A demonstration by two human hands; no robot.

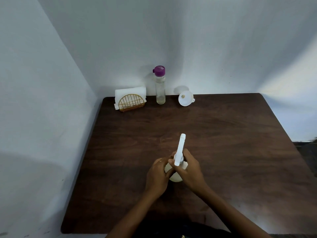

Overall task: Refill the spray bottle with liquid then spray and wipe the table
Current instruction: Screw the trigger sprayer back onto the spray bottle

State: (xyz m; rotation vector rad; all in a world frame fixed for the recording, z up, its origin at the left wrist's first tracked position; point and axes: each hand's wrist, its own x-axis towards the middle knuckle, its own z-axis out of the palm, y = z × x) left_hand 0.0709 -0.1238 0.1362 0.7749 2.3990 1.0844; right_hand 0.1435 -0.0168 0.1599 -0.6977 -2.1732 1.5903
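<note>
A white spray bottle [176, 176] stands on the dark wooden table [231, 143] near its middle, its white trigger head [180, 148] pointing away from me. My left hand [158, 174] grips the bottle's body from the left. My right hand [189, 169] grips the neck just under the trigger head. At the back edge stands a clear bottle with a purple cap [160, 85], holding a little clear liquid. A white funnel [185, 98] lies on its side to its right. White folded napkins [130, 94] sit in a gold wire holder [131, 103] to its left.
The table sits in a corner, with white walls [51, 100] along its left and back sides. Its right and front edges are free. Bare dark wood lies between the spray bottle and the items at the back.
</note>
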